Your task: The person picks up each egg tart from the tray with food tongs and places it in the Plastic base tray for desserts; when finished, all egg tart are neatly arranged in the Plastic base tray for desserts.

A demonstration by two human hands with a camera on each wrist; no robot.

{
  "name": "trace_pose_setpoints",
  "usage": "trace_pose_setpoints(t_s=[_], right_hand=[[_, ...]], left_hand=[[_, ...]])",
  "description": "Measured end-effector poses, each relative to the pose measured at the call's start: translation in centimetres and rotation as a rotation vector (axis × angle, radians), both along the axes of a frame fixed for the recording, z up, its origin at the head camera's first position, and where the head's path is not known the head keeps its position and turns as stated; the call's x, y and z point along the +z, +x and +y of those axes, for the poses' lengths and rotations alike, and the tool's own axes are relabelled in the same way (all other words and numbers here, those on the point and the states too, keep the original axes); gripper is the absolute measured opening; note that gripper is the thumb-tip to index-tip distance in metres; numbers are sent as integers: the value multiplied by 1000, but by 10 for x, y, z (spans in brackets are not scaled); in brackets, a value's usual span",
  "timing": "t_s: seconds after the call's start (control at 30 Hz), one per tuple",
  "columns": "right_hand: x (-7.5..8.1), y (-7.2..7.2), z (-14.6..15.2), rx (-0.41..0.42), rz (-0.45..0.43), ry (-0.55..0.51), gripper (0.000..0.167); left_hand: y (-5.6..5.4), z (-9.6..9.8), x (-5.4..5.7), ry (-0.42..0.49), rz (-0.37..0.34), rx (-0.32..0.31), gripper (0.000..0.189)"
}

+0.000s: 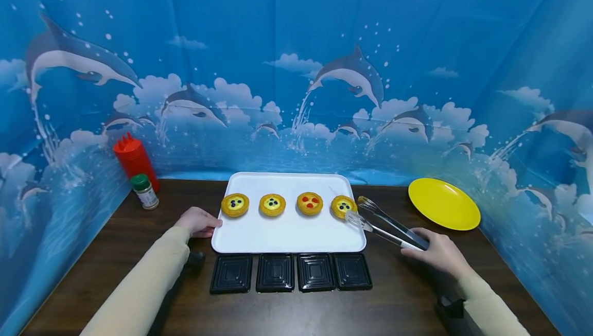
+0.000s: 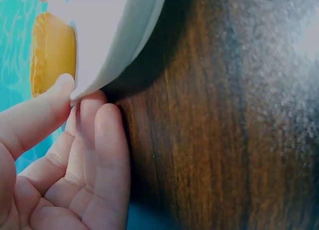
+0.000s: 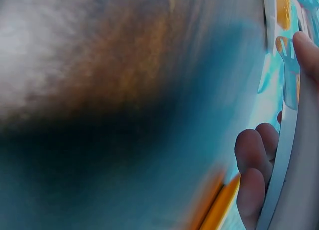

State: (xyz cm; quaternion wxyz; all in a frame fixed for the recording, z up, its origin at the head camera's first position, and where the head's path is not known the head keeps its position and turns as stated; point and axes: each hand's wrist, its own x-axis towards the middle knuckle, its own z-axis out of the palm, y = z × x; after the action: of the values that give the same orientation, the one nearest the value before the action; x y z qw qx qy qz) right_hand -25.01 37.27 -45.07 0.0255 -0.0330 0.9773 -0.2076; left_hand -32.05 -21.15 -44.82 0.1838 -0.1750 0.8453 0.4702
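A white rectangular tray (image 1: 287, 235) bears a row of several tarts, dark-berry-topped except for one tart with red pieces (image 1: 309, 204). My left hand (image 1: 199, 221) pinches the tray's left rim; in the left wrist view the thumb lies on top beside a tart (image 2: 55, 50), with fingers underneath. Metal tongs (image 1: 399, 227) are held in my right hand (image 1: 440, 253), their arms spread apart. One clear-looking tong tip overlaps the lower edge of the rightmost tart (image 1: 343, 204), the other stands at its right. In the right wrist view, fingers wrap the tongs (image 3: 291, 90).
Several black square containers (image 1: 275, 272) line the tray's front edge. Back right lies a yellow plate (image 1: 445, 204). A red squeeze bottle (image 1: 136, 161) and a green-capped shaker (image 1: 145, 194) stand back left. A dolphin-print curtain (image 1: 259, 68) hangs behind the dark wooden table (image 1: 278, 315).
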Motion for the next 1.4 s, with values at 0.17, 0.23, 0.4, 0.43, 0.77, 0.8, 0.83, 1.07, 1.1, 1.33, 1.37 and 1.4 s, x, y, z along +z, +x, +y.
trace_pose_setpoints(t_s=[0.17, 0.23, 0.4, 0.43, 0.77, 0.8, 0.83, 1.07, 1.1, 1.33, 1.37, 1.4], right_hand=[[-4, -3, -3, -5, 0, 4, 79], [-3, -5, -5, -6, 4, 7, 79], [0, -10, -11, -1, 23, 30, 79], [1, -12, -12, 2, 31, 36, 79], [8, -21, -21, -6, 32, 50, 80], [8, -21, -21, -10, 25, 48, 80], [9, -21, -22, -14, 19, 44, 81], [8, -20, -21, -24, -9, 13, 82], [8, -20, -20, -25, -10, 10, 81], [3, -19, -19, -22, -15, -31, 78], [3, -19, -19, -21, -12, -38, 78], [4, -19, -19, -17, -9, -46, 78]], left_hand=[[-2, 0, -6, 13, -5, 1, 32], [-2, 0, -6, 20, -6, 2, 32], [-1, 1, -2, 26, -10, 5, 33], [0, 2, -1, 26, -10, 3, 34], [1, 4, 4, 48, 9, -2, 35], [0, 4, 4, 49, 7, -2, 35], [0, 4, 3, 49, 8, -2, 35], [-2, 4, 2, 47, 7, 3, 34], [-3, 4, 1, 48, 6, 3, 34], [-4, -1, -3, 40, -19, 11, 34], [-4, -2, -3, 37, -22, 13, 35], [-4, -3, -4, 38, -23, 16, 35]])
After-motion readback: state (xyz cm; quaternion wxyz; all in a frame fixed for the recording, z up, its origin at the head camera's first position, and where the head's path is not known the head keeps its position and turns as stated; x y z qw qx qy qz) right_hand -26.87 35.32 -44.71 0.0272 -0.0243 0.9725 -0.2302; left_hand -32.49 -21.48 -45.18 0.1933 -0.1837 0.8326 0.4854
